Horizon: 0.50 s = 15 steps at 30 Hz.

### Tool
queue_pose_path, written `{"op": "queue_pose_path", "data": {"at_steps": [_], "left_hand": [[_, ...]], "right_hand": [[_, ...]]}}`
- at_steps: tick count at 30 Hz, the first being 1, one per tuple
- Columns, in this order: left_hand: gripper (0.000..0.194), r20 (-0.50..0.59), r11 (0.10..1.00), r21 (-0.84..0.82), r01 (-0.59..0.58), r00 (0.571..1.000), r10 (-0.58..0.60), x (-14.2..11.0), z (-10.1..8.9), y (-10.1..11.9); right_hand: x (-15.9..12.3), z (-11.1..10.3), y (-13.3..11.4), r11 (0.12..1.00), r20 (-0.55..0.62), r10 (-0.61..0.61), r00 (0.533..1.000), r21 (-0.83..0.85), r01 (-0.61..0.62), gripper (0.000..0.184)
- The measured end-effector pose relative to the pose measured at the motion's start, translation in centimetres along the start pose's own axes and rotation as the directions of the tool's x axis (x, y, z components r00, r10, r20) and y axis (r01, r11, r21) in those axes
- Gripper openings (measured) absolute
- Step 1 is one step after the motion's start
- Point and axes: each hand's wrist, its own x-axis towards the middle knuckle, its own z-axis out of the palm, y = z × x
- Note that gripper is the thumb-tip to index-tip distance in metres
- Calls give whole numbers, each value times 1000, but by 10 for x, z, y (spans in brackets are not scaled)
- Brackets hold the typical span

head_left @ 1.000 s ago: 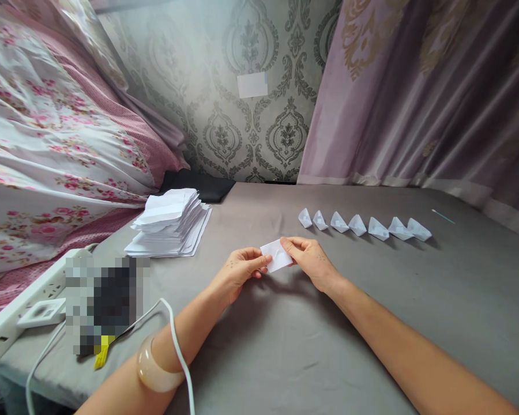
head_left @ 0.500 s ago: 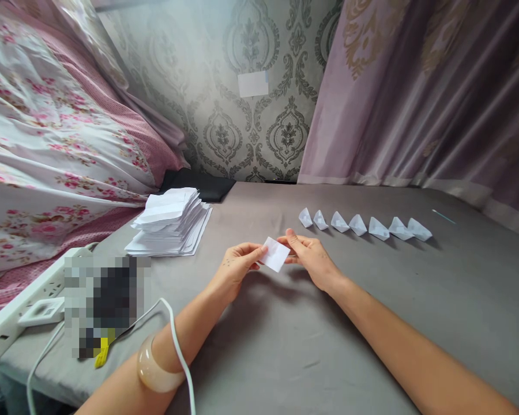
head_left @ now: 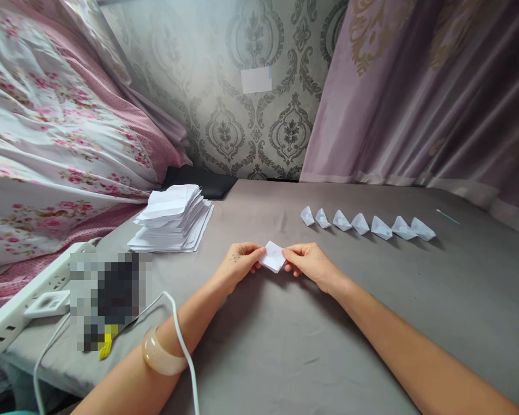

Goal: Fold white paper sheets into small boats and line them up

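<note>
A small folded square of white paper (head_left: pixel 272 257) is held above the grey-covered table, turned so its corners point sideways and up and down. My left hand (head_left: pixel 242 263) pinches its left corner between thumb and fingers. On the opposite corner, my right hand (head_left: pixel 307 260) has its thumb on top and its fingers curled beneath. Beyond the right hand stands a row of several folded paper boats (head_left: pixel 341 220). A thick stack of white paper (head_left: pixel 173 222) lies to the left of my left hand.
At left lie a white power strip (head_left: pixel 47 294), a blurred-out dark object (head_left: pixel 116 288) and a yellow item (head_left: pixel 107 341). A white cable (head_left: pixel 179 334) crosses my left forearm. A black flat item (head_left: pixel 211 183) sits behind the stack; a thin stick (head_left: pixel 447 216) lies far right.
My right hand has closed from a looser pose, and its thumb now presses on the paper's right corner. The left hand keeps its pinch. The view has shifted slightly.
</note>
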Motion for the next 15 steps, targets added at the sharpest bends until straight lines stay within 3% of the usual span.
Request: {"op": "queue_pose_path", "data": {"at_steps": [3, 8, 11, 15], "left_hand": [[31, -22, 948, 309, -79, 996, 90, 3, 1, -3], [19, -23, 762, 620, -186, 967, 255, 8, 4, -13], [19, 72, 615, 716, -331, 911, 405, 11, 4, -20], [26, 312, 414, 764, -496, 844, 435, 10, 0, -21]], "right_hand": [[0, 2, 5, 953, -88, -90, 992, -297, 60, 20], [-1, 11, 13, 732, -167, -275, 947, -675, 93, 19], [0, 12, 17, 599, -42, -408, 912, -767, 232, 31], [3, 9, 21, 478, 225, -457, 860, -754, 451, 31]]}}
